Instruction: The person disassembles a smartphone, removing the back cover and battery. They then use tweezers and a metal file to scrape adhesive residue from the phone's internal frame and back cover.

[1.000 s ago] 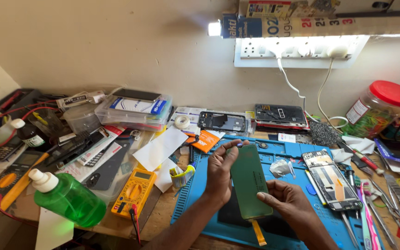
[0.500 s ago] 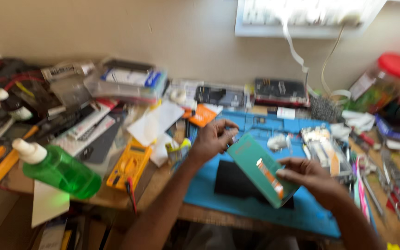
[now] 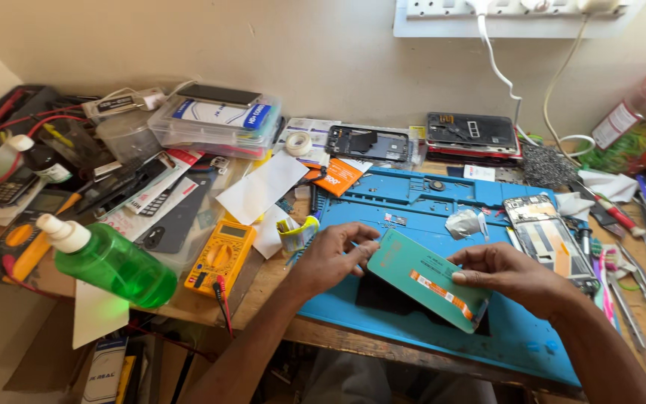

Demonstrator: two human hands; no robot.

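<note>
The workbench [image 3: 323,329] is viewed from one head-worn camera, angled steeply down and forward, close over the near edge; the far wall [image 3: 263,45] is caught above.

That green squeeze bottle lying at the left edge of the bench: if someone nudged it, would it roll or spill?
The green bottle lies on its side and looks round, so a nudge would probably roll it, perhaps off the nearby bench edge. It seems nearly full of liquid, so fairly heavy for its size. Its white nozzle looks closed, so a spill seems unlikely, though I cannot be sure.
</note>
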